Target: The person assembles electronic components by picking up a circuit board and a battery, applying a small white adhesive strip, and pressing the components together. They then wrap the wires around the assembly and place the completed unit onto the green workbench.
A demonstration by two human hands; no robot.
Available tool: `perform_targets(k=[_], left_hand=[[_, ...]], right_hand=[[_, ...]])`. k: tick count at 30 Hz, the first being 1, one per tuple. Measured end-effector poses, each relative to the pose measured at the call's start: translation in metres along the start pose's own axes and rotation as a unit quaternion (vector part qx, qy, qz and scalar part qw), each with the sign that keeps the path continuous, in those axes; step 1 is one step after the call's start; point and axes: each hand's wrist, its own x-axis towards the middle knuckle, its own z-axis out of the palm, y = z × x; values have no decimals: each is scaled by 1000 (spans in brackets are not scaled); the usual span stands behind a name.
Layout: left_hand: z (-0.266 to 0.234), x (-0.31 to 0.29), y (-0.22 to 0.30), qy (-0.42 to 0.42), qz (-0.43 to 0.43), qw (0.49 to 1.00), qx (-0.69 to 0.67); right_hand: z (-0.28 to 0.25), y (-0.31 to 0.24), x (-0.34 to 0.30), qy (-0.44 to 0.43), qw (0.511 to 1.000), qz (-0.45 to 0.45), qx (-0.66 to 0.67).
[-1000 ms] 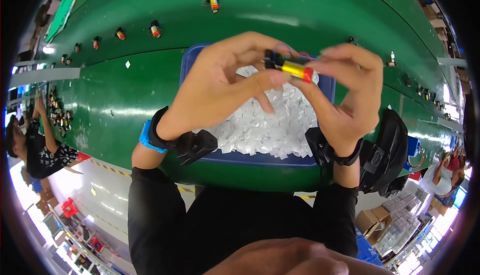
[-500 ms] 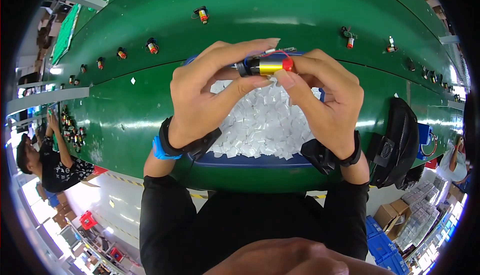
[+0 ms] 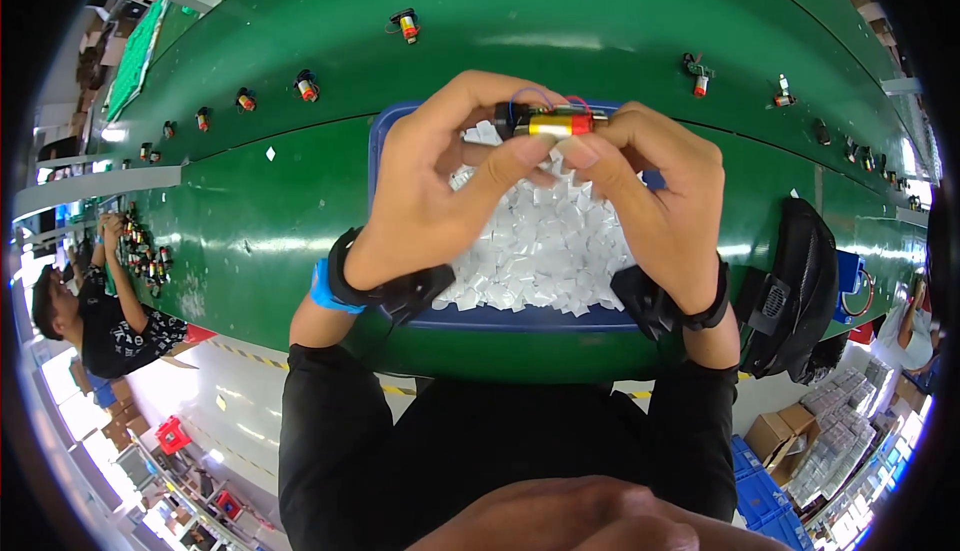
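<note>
Above the blue tray (image 3: pixel 378 166) of white slips (image 3: pixel 545 251) at the worktop's near edge, the left hand (image 3: pixel 440 191) and right hand (image 3: pixel 655 201) each pinch one end of a small yellow cylinder (image 3: pixel 556 124) with thin wires. Steady fingertip pressure, clear of the wires, should keep it level.

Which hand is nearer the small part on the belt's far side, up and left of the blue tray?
Left. The left hand is just below and right of that small part; the right hand sits farther right, across the blue tray.
</note>
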Motion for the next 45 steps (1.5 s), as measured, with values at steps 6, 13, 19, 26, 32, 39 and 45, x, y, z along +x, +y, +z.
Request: perform_targets(k=[6, 13, 19, 26, 32, 39, 45], left_hand=[[-13, 10, 10, -70, -309, 919, -235], [-35, 44, -25, -171, -321, 921, -140], [-22, 121, -111, -333, -280, 838, 329], [87, 171, -176, -333, 174, 844, 382], [146, 186, -185, -410, 103, 845, 327], [73, 139, -109, -290, 81, 913, 275], [10, 42, -19, -108, 33, 945, 308]], right_hand=[[-3, -3, 1, 71, 984, -58, -150], [-1, -15, -8, 92, 964, -133, -213], [-11, -26, -26, 2, 927, -199, -319], [-16, -25, -30, 9, 904, -238, -355], [-24, -26, -28, 9, 893, -215, -395], [-38, -19, -17, 98, 887, -232, -386], [-33, 13, 6, 122, 897, -214, -367]])
